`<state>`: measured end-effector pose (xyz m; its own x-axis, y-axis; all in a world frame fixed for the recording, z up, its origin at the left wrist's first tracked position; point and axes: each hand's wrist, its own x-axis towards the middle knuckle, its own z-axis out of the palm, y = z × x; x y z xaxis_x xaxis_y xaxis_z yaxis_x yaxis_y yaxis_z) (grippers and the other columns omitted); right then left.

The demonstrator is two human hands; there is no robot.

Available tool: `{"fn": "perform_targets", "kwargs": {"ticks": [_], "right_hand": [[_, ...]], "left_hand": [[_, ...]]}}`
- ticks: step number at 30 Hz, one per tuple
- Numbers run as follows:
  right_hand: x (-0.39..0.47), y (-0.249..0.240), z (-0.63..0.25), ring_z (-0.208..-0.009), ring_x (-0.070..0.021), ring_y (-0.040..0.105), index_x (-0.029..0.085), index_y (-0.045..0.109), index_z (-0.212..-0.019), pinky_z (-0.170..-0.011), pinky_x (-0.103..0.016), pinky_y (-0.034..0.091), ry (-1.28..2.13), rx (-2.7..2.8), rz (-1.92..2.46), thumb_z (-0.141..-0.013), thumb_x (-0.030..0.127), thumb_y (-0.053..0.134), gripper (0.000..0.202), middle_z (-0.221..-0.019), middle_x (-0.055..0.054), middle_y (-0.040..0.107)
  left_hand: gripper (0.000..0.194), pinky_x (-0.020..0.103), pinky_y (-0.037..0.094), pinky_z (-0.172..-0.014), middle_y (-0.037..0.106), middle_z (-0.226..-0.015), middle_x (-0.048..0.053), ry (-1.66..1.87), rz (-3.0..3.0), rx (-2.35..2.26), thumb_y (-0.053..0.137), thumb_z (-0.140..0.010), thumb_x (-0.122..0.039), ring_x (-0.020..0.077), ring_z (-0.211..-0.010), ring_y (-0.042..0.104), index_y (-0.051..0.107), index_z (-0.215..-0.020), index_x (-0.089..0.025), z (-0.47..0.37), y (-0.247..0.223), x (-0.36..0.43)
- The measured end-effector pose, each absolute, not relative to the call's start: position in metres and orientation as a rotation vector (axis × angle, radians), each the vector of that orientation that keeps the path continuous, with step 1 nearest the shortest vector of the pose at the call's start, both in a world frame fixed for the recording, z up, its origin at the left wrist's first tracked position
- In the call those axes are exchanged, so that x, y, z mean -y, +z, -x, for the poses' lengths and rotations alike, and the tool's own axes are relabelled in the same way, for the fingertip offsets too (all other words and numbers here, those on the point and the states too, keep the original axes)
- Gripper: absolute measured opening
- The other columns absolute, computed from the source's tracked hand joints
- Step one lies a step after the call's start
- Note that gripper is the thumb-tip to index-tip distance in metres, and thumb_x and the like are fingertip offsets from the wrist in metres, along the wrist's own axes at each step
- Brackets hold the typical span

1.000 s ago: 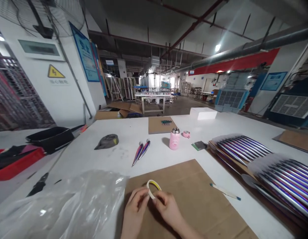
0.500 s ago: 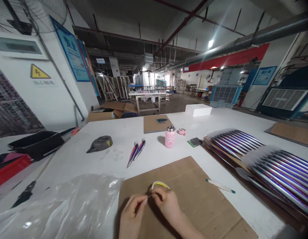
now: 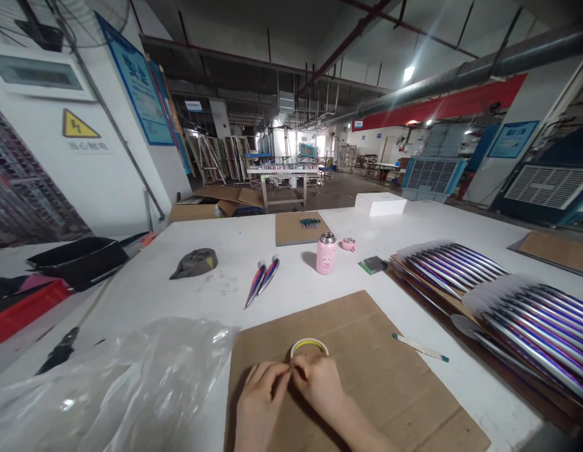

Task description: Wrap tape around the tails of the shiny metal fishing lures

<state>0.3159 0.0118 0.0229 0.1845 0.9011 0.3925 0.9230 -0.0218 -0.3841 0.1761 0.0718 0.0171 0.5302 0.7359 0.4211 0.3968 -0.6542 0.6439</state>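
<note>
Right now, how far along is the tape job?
Done: the tape roll lies flat on the cardboard sheet. In hand: left hand and right hand pinch together at its near edge, apparently picking at the end. Left: no strip looks pulled out.

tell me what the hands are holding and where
Right hand rests on the near rim of the tape roll; both hands' fingertips meet beside it, probably pinching the tape's end, too small to confirm.

A small roll of tape (image 3: 309,346), pale with a yellow inner rim, is lying flat on the brown cardboard sheet (image 3: 376,376) in the lower middle of the frame, its near edge hiding behind the fingers (image 3: 291,371).
</note>
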Motion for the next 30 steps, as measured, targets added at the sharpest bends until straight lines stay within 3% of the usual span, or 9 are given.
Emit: {"fn": "perform_targets", "kwargs": {"ticks": [12, 21, 24, 26, 30], "right_hand": [[-0.013, 0.02, -0.314, -0.062, -0.0113, 0.06, 0.022, 0.061, -0.067, -0.058, -0.018, 0.035, -0.056, 1.685, 1.89, -0.073, 0.011, 0.051, 0.017, -0.066, 0.001, 0.066], [-0.009, 0.037, -0.307, -0.057, -0.01, 0.056, 0.02, 0.058, -0.059, -0.06, -0.017, 0.041, 0.141, 1.418, 1.577, -0.077, 0.011, 0.046, 0.023, -0.059, 0.004, 0.06], [-0.008, 0.038, -0.322, -0.069, -0.0134, 0.061, 0.021, 0.063, -0.071, -0.069, -0.021, 0.045, 0.079, 1.261, 1.582, -0.082, 0.022, 0.048, 0.019, -0.073, 0.0, 0.067], [-0.009, 0.036, -0.34, -0.078, -0.0166, 0.063, 0.022, 0.064, -0.091, -0.072, -0.024, 0.047, 0.029, 1.139, 1.72, -0.084, 0.027, 0.047, 0.019, -0.086, -0.002, 0.069], [-0.015, 0.031, -0.373, -0.086, -0.0222, 0.062, 0.021, 0.046, -0.123, -0.073, -0.032, 0.046, 0.037, 1.102, 2.145, -0.086, 0.023, 0.043, 0.037, -0.099, -0.008, 0.067]], "left_hand": [[0.015, 0.03, 0.043, -0.068, 0.062, -0.07, 0.001, 0.933, -2.348, -1.019, 0.05, -0.08, -0.029, 0.0187, -0.072, 0.058, 0.06, -0.07, -0.024, -0.177, 0.018, -0.071], [0.019, 0.026, 0.045, -0.066, 0.063, -0.066, 0.0, 0.875, -1.469, -1.013, 0.061, -0.069, -0.038, 0.0164, -0.066, 0.058, 0.063, -0.069, -0.019, -0.184, 0.025, -0.064], [0.024, 0.024, 0.047, -0.067, 0.057, -0.063, -0.003, 0.936, -1.003, -0.898, 0.068, -0.064, -0.041, 0.0124, -0.064, 0.054, 0.062, -0.065, -0.018, -0.184, 0.025, -0.065], [0.025, 0.024, 0.049, -0.07, 0.058, -0.068, -0.003, 0.946, -0.759, -0.842, 0.074, -0.059, -0.038, 0.0113, -0.068, 0.056, 0.062, -0.069, -0.018, -0.184, 0.025, -0.067], [0.033, 0.026, 0.051, -0.071, 0.063, -0.084, 0.001, 0.926, -0.601, -0.84, 0.076, -0.057, -0.033, 0.0119, -0.075, 0.06, 0.064, -0.084, -0.018, -0.18, 0.025, -0.075]]}}
